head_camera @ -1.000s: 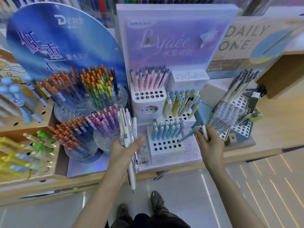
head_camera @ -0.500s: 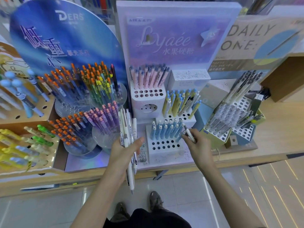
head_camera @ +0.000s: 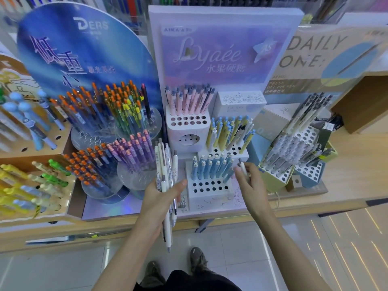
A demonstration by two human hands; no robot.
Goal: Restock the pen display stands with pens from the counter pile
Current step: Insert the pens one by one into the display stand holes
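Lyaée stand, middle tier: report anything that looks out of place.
Among the yellow pens stand a few whitish pens, one with a dark clip, so they break the one-colour tier. Nothing there looks spilled or damaged.

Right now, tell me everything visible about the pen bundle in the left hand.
The pen bundle is several slim click pens, white and cream, plastic-looking, with grey tops. They stand near upright, fanned slightly, tips hanging below the left hand, which grips their middles, thumb across the front. It hovers before the Lyaée stand.

Leftmost pen stand [head_camera: 19, 159] is cut by the edge.
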